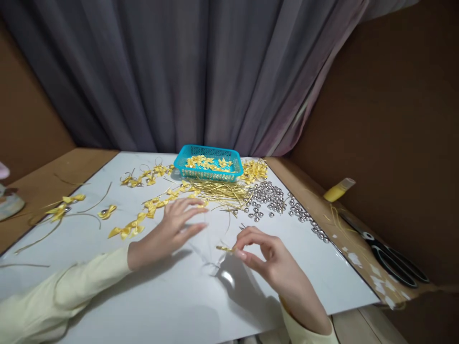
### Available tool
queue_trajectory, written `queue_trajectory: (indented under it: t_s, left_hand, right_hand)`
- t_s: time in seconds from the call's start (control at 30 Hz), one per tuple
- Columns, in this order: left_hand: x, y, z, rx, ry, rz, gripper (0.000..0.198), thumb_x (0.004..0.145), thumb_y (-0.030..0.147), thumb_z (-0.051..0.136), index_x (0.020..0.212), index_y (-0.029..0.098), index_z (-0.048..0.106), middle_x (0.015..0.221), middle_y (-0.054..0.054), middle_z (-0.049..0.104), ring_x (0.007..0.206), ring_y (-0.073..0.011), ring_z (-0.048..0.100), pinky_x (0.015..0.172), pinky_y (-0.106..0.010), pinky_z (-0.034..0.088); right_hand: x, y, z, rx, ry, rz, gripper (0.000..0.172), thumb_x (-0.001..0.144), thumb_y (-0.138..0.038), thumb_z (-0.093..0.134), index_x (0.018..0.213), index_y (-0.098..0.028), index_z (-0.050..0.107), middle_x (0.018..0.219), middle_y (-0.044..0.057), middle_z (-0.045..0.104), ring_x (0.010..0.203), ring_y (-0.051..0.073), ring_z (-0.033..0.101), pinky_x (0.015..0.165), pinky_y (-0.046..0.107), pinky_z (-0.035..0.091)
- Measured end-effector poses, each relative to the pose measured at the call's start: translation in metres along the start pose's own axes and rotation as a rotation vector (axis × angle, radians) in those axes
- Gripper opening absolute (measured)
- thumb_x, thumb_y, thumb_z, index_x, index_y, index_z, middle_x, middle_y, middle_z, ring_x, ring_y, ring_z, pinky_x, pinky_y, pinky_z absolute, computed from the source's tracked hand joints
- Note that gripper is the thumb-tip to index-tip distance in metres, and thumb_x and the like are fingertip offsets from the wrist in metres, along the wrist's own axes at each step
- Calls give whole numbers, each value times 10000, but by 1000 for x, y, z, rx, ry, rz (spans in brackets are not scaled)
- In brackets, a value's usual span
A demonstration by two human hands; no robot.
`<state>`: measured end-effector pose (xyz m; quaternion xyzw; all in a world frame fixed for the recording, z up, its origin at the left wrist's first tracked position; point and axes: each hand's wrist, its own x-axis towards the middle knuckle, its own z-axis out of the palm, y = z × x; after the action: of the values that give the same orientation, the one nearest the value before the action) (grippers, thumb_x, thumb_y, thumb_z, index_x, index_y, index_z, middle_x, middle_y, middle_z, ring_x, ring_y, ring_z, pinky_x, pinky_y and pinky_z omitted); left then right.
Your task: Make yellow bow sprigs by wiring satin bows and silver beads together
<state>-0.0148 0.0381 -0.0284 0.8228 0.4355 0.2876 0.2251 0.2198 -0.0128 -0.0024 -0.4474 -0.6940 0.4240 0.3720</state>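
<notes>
My right hand (265, 253) is raised over the white board, thumb and forefinger pinched on a short gold tie (224, 248) that points left. Its exact form is too small to make out. To the left, my left hand (181, 222) reaches across the board with fingers spread and holds nothing. Its fingertips are close to a yellow ribbon bow (203, 204); contact cannot be told. Just beyond the hands lies a heap of gold twist ties (222, 191). Silver heart-shaped beads (267, 196) are scattered at its right.
A turquoise basket (208, 177) with yellow bows stands at the back, beside another bow pile (254, 171). More bows (125, 229) lie on the left. Black scissors (390, 260) and a yellow tube (339, 189) rest on the right. A grey curtain (201, 71) hangs behind.
</notes>
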Motion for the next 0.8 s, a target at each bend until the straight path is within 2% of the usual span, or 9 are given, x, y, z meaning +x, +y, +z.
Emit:
queue_trajectory:
  t_s: [0.07,0.13,0.2,0.3,0.43,0.53,0.63,0.73,0.8]
  left_hand:
    - [-13,21,-4,-90,-178,36,218,888,345,527,1077,276,611,1116,-27,624,1107,-227,474,966,-403,277]
    - [-23,36,-5,-155,-272,-67,208,878,340,543,1053,266,627,1004,-16,653,1000,-211,524,904,-366,329]
    - [-31,41,-5,-249,-318,-205,169,857,323,567,964,232,658,888,-7,668,904,-194,558,854,-333,362]
    - [-39,36,-1,-413,-328,-340,151,827,294,583,890,184,665,761,9,654,762,-157,582,765,-278,406]
    - [-49,27,4,-552,-328,-436,174,808,309,596,810,147,660,726,8,632,687,-132,562,672,-237,419]
    - [-55,22,4,-650,-358,-452,219,798,342,622,740,133,651,695,1,635,669,-128,564,657,-231,427]
    - [-59,15,2,-791,-422,-464,230,771,356,663,750,127,661,648,1,638,614,-119,567,604,-220,436]
    - [-59,6,-2,-892,-488,-492,206,730,328,714,743,125,676,628,-4,642,588,-118,583,590,-221,455]
    - [-59,3,-5,-919,-530,-488,195,716,315,731,732,128,682,639,-10,644,594,-123,596,594,-226,470]
  right_hand:
    - [1,0,11,-29,-57,3,114,803,-205,601,696,-179,631,779,37,619,805,181,560,775,316,396]
    - [3,1,22,-57,-97,14,99,799,-152,593,707,-172,620,800,37,618,832,182,555,782,311,391]
    - [4,3,30,-79,-139,28,94,790,-110,588,718,-166,609,815,38,613,855,186,550,784,306,389]
    - [5,5,40,-80,-202,44,97,785,-82,574,730,-162,586,839,41,603,861,186,555,780,296,397]
    - [4,5,49,-52,-267,47,80,814,-103,529,787,-168,567,898,54,613,871,187,567,793,295,407]
    - [5,4,55,-6,-346,75,68,849,-131,484,824,-172,532,811,47,637,821,184,592,773,292,415]
    - [7,2,58,77,-426,91,51,861,-150,472,826,-172,503,683,25,638,728,167,607,734,273,421]
    - [9,3,58,106,-452,92,12,857,-175,489,865,-167,485,662,24,646,689,153,586,733,270,411]
    - [9,5,57,142,-487,92,50,859,-197,493,882,-170,459,663,25,647,680,146,570,730,269,411]
